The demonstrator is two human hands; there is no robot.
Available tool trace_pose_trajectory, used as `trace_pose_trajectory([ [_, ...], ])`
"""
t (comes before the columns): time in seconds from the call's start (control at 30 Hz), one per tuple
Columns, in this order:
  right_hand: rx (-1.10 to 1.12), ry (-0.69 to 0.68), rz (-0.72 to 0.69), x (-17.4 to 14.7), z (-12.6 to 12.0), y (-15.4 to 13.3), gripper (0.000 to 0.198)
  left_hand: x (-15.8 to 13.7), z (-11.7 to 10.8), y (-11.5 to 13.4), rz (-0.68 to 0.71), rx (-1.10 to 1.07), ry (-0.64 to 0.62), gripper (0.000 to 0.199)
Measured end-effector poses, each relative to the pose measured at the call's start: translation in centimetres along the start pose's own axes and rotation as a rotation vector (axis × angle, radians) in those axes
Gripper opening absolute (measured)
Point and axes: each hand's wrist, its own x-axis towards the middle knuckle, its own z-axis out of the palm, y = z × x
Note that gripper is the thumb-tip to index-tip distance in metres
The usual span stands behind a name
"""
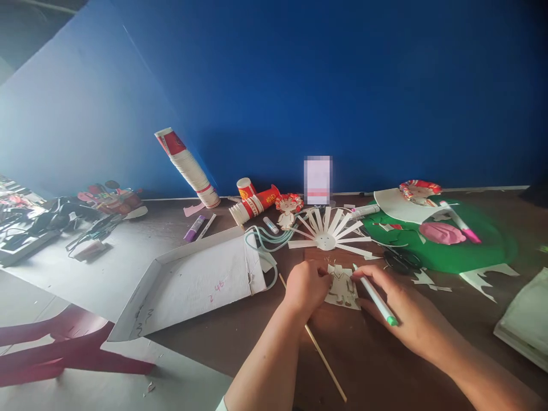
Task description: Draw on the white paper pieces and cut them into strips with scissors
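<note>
A small piece of white paper (341, 287) with a drawn figure in a collared outfit lies on the dark table in front of me. My left hand (309, 285) is closed, its fingertips pinching the paper's left edge. In my right hand (381, 291) is a white marker pen (377, 297) with a green end, its tip pointing up and away from me beside the paper's right edge. Just beyond the paper sits a white paper cup cut into spread strips (325, 241), with a small face drawn on its base. A thin wooden stick (325, 359) lies under my left wrist.
A white cardboard box lid (192, 291) stands left of my hands. Behind are a tall leaning cup stack (188, 168), fallen red cups (254, 204) and a paper doll (287, 211). Scissors (402, 260), a green sheet (483, 240), a pink-capped marker (460, 222) and paper scraps lie right.
</note>
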Motion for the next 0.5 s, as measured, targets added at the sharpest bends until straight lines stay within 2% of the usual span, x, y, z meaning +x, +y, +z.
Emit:
trace_pose_trajectory([
  [0.27,0.004,0.011,-0.024,-0.04,-0.55,-0.26,0.035,-0.10,0.18,0.09,0.001,0.056,-0.012,0.014],
  [0.5,0.018,-0.076,0.045,-0.18,-0.52,-0.21,0.035,-0.11,0.31,0.29,-0.034,0.108,-0.003,0.014],
])
